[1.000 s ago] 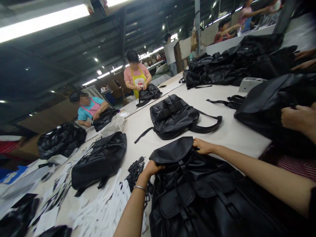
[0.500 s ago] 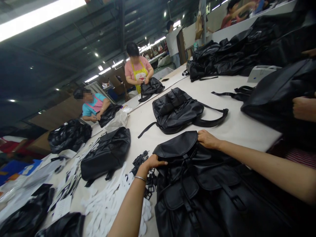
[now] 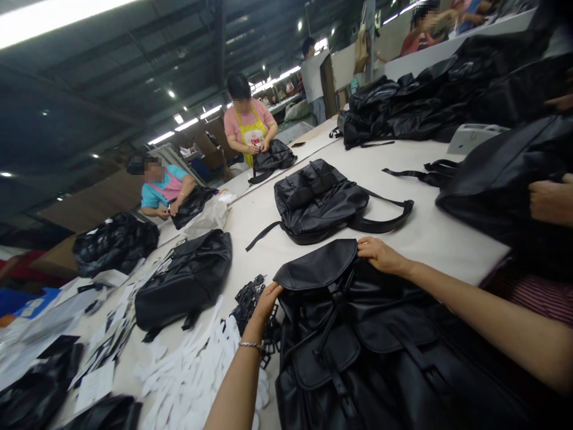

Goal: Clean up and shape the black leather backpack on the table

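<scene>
A black backpack (image 3: 322, 346) with a top flap, two front pockets and buckled straps lies in front of me. My right hand (image 3: 380, 254) pinches the right corner of its flap (image 3: 317, 263), fingers over the edge. At the flap's left corner my left hand (image 3: 267, 298), with a bracelet on the wrist, holds the edge; some of its fingers are hidden. Just beside that hand lies a heap of black buckles (image 3: 248, 301). Beyond the flap, a second black backpack (image 3: 317, 200) rests on the table with its strap spread to the right.
White strips (image 3: 192, 370) cover the table (image 3: 250, 269) at lower left, near another black bag (image 3: 185, 280). More black bags (image 3: 403, 107) are piled at far right. A co-worker's hand (image 3: 553, 200) holds a bag at right. Two co-workers (image 3: 250, 128) handle bags across the table.
My left thumb, which lay over the front of the backpack, no longer shows there; that hand has shifted to the flap's corner. My right hand stays on the flap. The view has turned slightly.
</scene>
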A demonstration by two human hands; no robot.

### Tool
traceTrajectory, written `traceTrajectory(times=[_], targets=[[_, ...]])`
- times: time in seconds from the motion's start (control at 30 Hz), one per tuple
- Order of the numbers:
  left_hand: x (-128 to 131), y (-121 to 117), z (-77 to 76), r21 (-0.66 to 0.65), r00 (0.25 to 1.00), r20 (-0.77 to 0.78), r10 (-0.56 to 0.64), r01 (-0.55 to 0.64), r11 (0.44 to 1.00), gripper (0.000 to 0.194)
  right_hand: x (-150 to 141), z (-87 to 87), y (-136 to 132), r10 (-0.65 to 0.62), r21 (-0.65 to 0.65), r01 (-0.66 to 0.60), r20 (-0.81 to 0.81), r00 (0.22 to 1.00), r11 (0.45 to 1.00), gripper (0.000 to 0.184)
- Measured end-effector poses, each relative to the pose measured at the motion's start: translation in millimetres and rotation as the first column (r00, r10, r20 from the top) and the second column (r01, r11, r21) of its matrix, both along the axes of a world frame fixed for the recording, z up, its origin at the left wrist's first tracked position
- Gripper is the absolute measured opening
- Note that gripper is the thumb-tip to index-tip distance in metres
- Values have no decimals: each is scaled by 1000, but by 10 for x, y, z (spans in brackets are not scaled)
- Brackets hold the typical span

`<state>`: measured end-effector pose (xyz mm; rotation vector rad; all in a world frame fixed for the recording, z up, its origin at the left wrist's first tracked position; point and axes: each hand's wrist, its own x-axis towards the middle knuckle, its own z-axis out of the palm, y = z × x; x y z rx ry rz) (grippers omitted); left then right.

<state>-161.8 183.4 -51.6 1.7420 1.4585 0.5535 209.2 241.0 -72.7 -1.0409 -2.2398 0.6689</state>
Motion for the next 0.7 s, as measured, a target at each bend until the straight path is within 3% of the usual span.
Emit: traceTrajectory(times=[0.07, 0.2, 0.33, 0.5, 0.63, 0.7], targets=[[-47, -49, -56, 23, 1000, 14, 15, -15, 1000, 48, -2, -27, -6, 52, -58, -50, 33, 998, 997, 30], [-74, -37, -109, 22, 997, -33, -64, 65, 998, 54, -88, -129, 23, 17, -215, 8, 114, 993, 977, 42], [-84, 29, 42, 14, 962, -96, -254, 257, 966, 63, -219, -127, -19, 45, -178, -7, 211, 977, 984, 49], [-142, 101, 310, -82, 825, -270, -496, 494, 866, 83, -163, 57, 69, 145, -27, -144, 333, 932, 989, 46], [-71, 190, 266, -175, 794, -403, -456, 422, 890, 78, -14, 131, 178, 198, -173, -161, 220, 955, 972, 44], [8, 234, 195, -166, 804, -435, -405, 370, 914, 68, 27, 117, 162, 155, -221, -119, 157, 975, 968, 43]])
